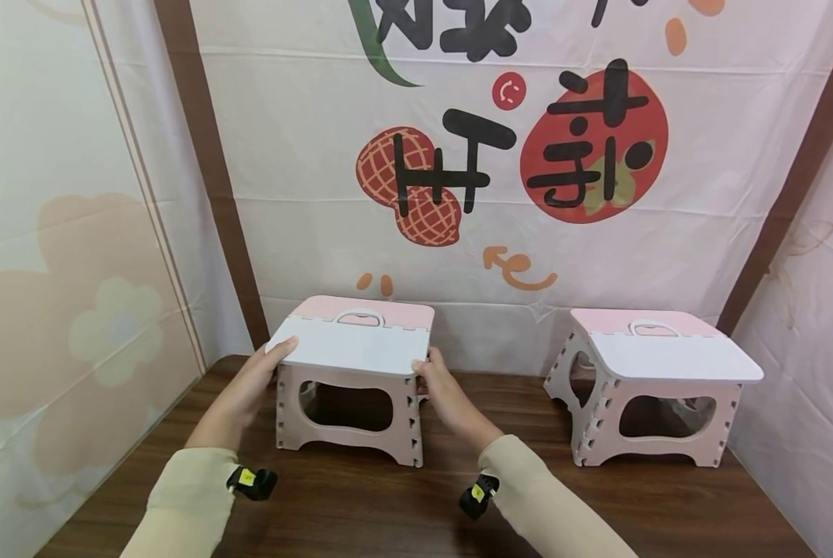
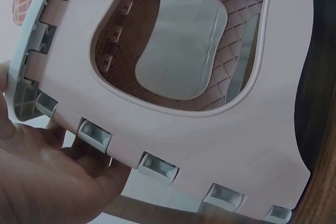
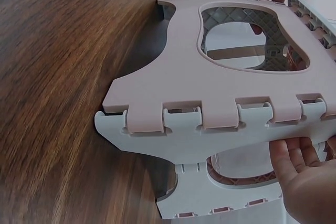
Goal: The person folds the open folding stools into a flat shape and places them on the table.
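Note:
A pink and white folding step stool (image 1: 353, 345), unfolded with its legs down, stands at the back left of the brown wooden table. My left hand (image 1: 261, 370) grips its left side, thumb over the white top and fingers under the edge. At the opposite side my right hand (image 1: 444, 387) holds the stool the same way, with its thumb at the top's front right corner. In the left wrist view the left hand (image 2: 52, 174) lies against the hinged leg panel. The right wrist view shows the right hand's fingers (image 3: 294, 156) touching the white side panel.
A second matching folding stool (image 1: 674, 356) stands unfolded on the right of the table (image 1: 360, 511). Behind both hangs a printed cloth (image 1: 304, 194) with fruit drawings and black characters. Further cloth (image 1: 74, 194) closes off the left side.

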`<action>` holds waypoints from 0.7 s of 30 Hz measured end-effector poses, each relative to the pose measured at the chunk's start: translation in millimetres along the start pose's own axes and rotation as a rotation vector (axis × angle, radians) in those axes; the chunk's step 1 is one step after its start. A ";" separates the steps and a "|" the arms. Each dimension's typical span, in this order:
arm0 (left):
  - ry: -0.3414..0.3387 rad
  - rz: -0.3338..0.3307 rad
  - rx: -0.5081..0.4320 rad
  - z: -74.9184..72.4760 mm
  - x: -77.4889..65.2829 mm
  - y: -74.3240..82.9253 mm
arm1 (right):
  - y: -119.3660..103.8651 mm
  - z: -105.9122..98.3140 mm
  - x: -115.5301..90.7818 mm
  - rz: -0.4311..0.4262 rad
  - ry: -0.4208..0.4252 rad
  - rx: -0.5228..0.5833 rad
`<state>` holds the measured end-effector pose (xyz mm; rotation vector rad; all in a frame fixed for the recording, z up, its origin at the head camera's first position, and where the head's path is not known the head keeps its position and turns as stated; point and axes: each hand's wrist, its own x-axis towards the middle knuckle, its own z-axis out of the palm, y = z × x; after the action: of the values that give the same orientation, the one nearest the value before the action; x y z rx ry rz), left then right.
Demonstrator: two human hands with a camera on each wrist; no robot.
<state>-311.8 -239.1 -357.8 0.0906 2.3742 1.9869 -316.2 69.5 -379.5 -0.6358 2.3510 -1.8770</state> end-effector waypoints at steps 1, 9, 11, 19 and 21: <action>-0.001 0.001 0.001 0.7 0.1 0.0 | -0.3 -1.0 -0.6 0.004 -0.001 0.000; -0.008 0.023 -0.003 7.0 -0.5 2.2 | 0.9 -7.0 -2.0 0.010 -0.008 0.013; -0.008 0.023 -0.008 8.8 -0.6 2.4 | 1.9 -8.4 -1.9 0.008 -0.007 0.026; -0.018 0.001 -0.008 16.7 -0.6 4.2 | 3.3 -15.7 -5.6 0.004 -0.001 0.022; -0.018 -0.006 -0.010 18.4 -1.0 5.3 | 2.9 -17.5 -6.2 -0.002 -0.001 0.020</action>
<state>-309.4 -220.2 -355.8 0.1013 2.3502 1.9868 -316.7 88.3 -379.2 -0.6372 2.3287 -1.8982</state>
